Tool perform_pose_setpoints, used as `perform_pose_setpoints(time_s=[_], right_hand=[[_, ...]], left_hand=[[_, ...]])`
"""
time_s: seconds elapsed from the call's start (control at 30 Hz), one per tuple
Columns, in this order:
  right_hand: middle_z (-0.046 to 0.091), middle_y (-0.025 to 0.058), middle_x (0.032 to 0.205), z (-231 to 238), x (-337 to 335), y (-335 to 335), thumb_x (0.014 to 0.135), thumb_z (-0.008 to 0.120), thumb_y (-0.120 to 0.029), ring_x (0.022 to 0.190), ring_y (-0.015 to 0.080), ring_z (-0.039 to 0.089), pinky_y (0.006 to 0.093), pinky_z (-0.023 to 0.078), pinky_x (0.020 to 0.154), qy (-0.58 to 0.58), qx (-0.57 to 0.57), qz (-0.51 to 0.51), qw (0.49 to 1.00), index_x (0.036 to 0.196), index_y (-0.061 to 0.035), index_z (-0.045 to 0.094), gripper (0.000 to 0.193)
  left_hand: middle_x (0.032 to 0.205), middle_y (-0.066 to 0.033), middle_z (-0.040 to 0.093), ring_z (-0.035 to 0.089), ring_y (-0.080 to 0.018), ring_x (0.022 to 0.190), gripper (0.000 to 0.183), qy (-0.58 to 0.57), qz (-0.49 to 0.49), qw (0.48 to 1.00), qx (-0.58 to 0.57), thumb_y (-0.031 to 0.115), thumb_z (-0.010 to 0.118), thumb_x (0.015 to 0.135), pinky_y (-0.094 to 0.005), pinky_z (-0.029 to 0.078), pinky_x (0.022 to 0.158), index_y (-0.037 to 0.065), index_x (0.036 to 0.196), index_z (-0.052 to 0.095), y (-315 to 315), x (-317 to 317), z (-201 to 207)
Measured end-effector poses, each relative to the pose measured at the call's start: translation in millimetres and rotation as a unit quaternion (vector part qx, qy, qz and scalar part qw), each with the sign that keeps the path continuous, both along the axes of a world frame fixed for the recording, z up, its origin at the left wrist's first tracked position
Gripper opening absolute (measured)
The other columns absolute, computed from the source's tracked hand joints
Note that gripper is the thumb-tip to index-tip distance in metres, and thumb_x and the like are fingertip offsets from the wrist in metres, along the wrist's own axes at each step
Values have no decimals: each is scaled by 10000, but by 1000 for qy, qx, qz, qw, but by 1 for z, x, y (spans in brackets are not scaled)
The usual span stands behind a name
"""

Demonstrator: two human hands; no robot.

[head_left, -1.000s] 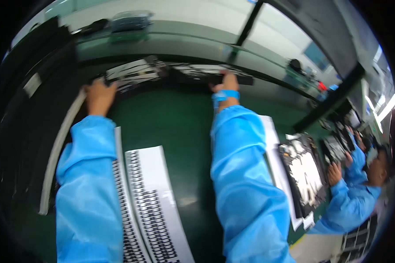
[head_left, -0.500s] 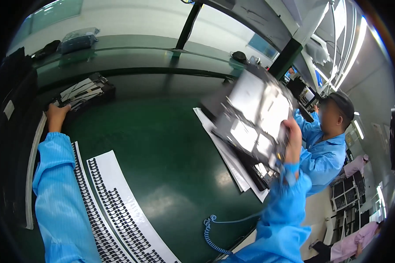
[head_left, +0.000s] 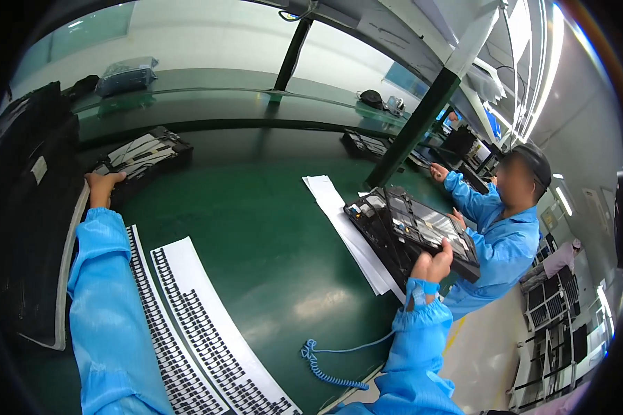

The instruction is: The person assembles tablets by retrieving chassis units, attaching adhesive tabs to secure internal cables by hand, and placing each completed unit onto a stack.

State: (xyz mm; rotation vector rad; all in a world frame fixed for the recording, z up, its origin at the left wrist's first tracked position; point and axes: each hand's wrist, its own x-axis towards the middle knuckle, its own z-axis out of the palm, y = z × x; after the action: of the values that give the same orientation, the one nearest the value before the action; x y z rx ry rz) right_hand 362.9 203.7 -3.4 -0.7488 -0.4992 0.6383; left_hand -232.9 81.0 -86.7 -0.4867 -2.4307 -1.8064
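Here at the right side of the bench is the flat black rectangular electronic frame with silver and white inner parts (head_left: pixel 432 225), tilted, its left portion overlapping a second black open frame (head_left: pixel 375 225) beneath it. The person's right hand (head_left: pixel 430 266) has it by the near edge, thumb above, fingers curled below, pinching that rim. A co-worker's hand (head_left: pixel 458 218) is right by the far edge; whether it touches, I can't tell.

Across to the left: the person's left hand (head_left: pixel 104 187) is at the near-left corner of a black-and-silver stacked unit (head_left: pixel 144 153), fingers bent toward it; I can't tell whether they pinch anything. Just beside that hand stands a big black slab with a pale edge strip (head_left: pixel 38 221).

Loose white paper sheets (head_left: pixel 342 232) lie by the second frame, on the glossy dark green tabletop (head_left: pixel 270 200). Nearer the person, two long white strips with rows of black marks run side by side, a narrow one (head_left: pixel 165 325) and a wider one (head_left: pixel 218 339). A coiled light-blue cord (head_left: pixel 325 373) lies close to the right sleeve, and a blue band (head_left: pixel 422 286) circles that wrist. Beyond, a co-worker in a blue jacket and dark cap (head_left: pixel 509 232) sits at the right.
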Motion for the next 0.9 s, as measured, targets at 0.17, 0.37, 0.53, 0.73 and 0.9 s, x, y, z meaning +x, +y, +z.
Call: perform_pose_setpoints(time_s=[0.17, 0.37, 0.53, 0.73, 0.9], right_hand=[[588, 174, 944, -2, -33, 20, 682, 661, -214, 778, 234, 551, 344, 440, 753, 89, -169, -81, 978, 943, 140, 563, 450], [572, 172, 992, -19, -45, 28, 721, 650, -207, 837, 274, 549, 394, 443, 786, 131, -186, 1, 974, 964, 94, 555, 398], [478, 195, 1125, -59, 10, 44, 785, 622, -214, 1035, 363, 494, 521, 405, 879, 58, -116, 243, 961, 1142, 25, 455, 461], [319, 286, 1299, -46, 24, 23, 833, 571, -202, 1178, 425, 380, 558, 306, 974, 261, -200, 438, 837, 1317, 73, 103, 727], [490, 229, 1139, -29, 9, 2, 861, 538, -241, 1070, 346, 495, 485, 394, 947, 193, -219, 441, 848, 1144, 80, 371, 459]], left_hand=[[1265, -261, 396, 439, -292, 1145, 926, -88, -70, 988, 109, 104, 795, 513, -296, 295, 983, -177, 1228, 279, -5, 1, 2], [1290, -228, 388, 400, -297, 1179, 982, -63, -60, 976, 198, 72, 797, 500, -292, 276, 1001, -85, 1300, 250, 7, 22, 3], [1382, -221, 241, 268, -291, 1271, 1052, -1, 4, 978, 206, 36, 785, 513, -290, 189, 1043, -42, 1354, 156, 9, 76, 33], [1316, -220, 321, 353, -299, 1195, 946, -61, 53, 955, 287, -59, 706, 533, -313, 276, 995, -115, 1314, 174, 17, 89, 55], [1214, -216, 413, 437, -290, 1109, 967, -103, -115, 896, 416, -101, 684, 532, -329, 345, 947, -80, 1332, 140, 7, 119, 93]])
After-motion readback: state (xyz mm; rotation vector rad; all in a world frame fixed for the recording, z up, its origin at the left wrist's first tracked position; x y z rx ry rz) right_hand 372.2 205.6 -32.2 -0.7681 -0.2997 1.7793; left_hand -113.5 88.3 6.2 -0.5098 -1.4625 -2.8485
